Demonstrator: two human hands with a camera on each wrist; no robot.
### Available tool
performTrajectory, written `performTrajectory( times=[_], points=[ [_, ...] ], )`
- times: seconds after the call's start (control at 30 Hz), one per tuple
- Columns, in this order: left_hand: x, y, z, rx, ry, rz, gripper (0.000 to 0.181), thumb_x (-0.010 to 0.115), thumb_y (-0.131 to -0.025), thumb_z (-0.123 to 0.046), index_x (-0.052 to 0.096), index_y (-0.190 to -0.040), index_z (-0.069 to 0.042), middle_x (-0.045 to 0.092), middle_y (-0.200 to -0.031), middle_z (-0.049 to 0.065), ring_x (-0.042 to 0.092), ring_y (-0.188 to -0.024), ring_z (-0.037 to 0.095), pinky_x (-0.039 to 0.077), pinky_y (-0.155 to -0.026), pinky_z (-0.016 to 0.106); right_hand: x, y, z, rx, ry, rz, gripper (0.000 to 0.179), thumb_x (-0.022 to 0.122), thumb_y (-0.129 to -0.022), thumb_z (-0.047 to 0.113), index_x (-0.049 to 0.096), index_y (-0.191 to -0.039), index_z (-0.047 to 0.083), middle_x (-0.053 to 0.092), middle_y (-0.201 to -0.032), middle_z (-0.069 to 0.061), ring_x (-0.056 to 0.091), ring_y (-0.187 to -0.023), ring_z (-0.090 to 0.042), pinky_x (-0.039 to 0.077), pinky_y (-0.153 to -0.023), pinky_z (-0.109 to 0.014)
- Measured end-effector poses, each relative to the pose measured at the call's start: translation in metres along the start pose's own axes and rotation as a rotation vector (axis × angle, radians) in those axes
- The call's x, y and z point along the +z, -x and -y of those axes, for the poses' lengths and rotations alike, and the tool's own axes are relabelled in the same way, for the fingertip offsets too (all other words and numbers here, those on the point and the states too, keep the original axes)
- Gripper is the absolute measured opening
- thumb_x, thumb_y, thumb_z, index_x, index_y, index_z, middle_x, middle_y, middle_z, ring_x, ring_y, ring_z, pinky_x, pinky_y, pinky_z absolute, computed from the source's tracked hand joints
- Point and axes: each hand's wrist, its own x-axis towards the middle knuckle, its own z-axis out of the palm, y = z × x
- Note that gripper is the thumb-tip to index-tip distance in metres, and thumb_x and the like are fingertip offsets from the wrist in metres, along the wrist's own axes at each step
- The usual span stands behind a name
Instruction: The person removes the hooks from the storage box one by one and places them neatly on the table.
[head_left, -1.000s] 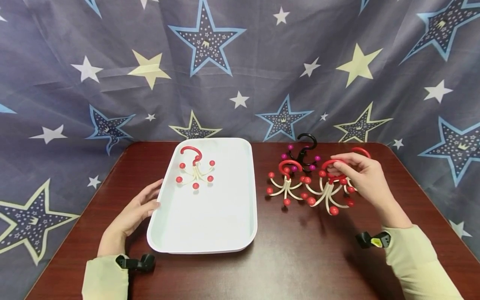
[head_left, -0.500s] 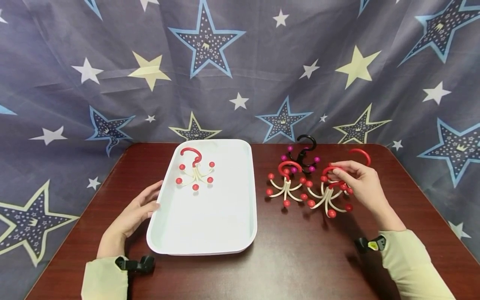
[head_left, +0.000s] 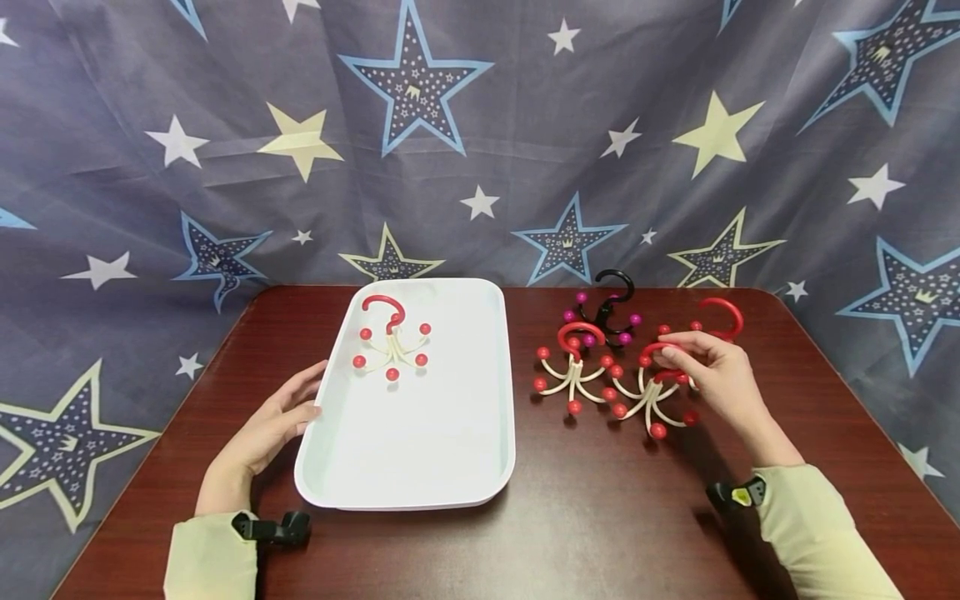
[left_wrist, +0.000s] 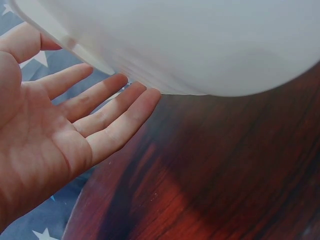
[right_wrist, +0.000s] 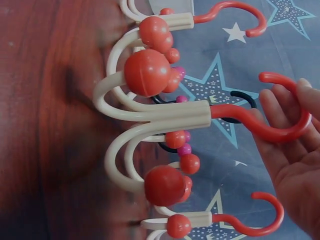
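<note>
My right hand [head_left: 716,379] pinches the red hook of a cream hanger [head_left: 652,404] with several curved, red-tipped arms. In the right wrist view that hanger [right_wrist: 175,115] is upright, the thumb and fingers at its hook. Whether its arms touch the table cannot be told. My left hand [head_left: 262,429] is at the left side of a white tray [head_left: 405,458]. In the left wrist view the left fingers [left_wrist: 115,110] are nearly straight, their tips against the tray's side. A similar hanger [head_left: 393,342] stands inside the tray, toward its far end.
To the left of the held hanger stands another red-and-cream hanger [head_left: 574,371]. Behind that is a black hanger [head_left: 604,315] with magenta balls. A further red hook [head_left: 731,315] shows behind my right hand. A starry cloth [head_left: 480,150] hangs beyond the brown table [head_left: 570,533].
My right hand has come slightly down and nearer with the hanger, baring more of the hanger behind it. The left hand and tray stay put.
</note>
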Motion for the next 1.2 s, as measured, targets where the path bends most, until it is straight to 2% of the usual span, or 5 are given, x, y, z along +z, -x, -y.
performTrajectory(
  times=[0.27, 0.5, 0.67, 1.07, 1.2],
  points=[
    [0.001, 0.0, -0.001, -0.008, -0.011, -0.005, 0.063, 0.051, -0.09, -0.007, 0.02, -0.145, -0.012, 0.041, -0.129, -0.007, 0.058, -0.099, 0.005, 0.051, -0.077, 0.027, 0.001, 0.002, -0.002, -0.011, -0.071, 0.034, 0.022, 0.057, -0.086, 0.001, 0.058, -0.104, -0.013, 0.069, -0.081, 0.013, 0.066, -0.075, -0.001, 0.049, -0.06, -0.015],
    [0.001, 0.0, -0.001, -0.009, -0.01, -0.007, 0.063, 0.051, -0.09, -0.007, 0.02, -0.145, -0.012, 0.039, -0.132, 0.0, 0.058, -0.099, 0.005, 0.051, -0.077, 0.027, -0.002, -0.004, 0.009, -0.036, 0.029, 0.019, 0.024, 0.059, -0.086, 0.006, 0.06, -0.105, -0.008, 0.067, -0.086, 0.017, 0.063, -0.073, 0.004, 0.042, -0.048, -0.015],
    [0.001, 0.0, -0.001, -0.01, -0.012, -0.007, 0.063, 0.051, -0.09, -0.007, 0.02, -0.145, -0.012, 0.04, -0.132, -0.002, 0.058, -0.099, 0.005, 0.051, -0.076, 0.027, 0.001, -0.02, 0.005, -0.086, 0.021, 0.011, 0.021, 0.059, -0.087, 0.011, 0.064, -0.104, 0.0, 0.068, -0.093, 0.008, 0.064, -0.085, -0.001, 0.048, -0.069, -0.013],
    [0.001, 0.0, -0.003, -0.019, -0.018, -0.004, 0.062, 0.051, -0.09, -0.009, 0.02, -0.144, -0.013, 0.041, -0.13, -0.003, 0.058, -0.098, 0.005, 0.05, -0.077, 0.026, 0.053, -0.048, 0.065, -0.145, -0.073, 0.089, 0.017, 0.057, -0.087, 0.005, 0.065, -0.099, -0.005, 0.066, -0.095, -0.02, 0.062, -0.083, -0.002, 0.047, -0.072, -0.014],
    [0.001, 0.001, -0.003, -0.016, -0.008, -0.003, 0.062, 0.051, -0.09, -0.008, 0.02, -0.144, -0.012, 0.041, -0.131, -0.001, 0.058, -0.098, 0.005, 0.05, -0.077, 0.026, 0.071, -0.054, 0.078, -0.152, -0.1, 0.141, 0.017, 0.057, -0.087, 0.003, 0.063, -0.1, -0.007, 0.065, -0.097, -0.022, 0.065, -0.086, -0.012, 0.048, -0.074, -0.016]
  ],
)
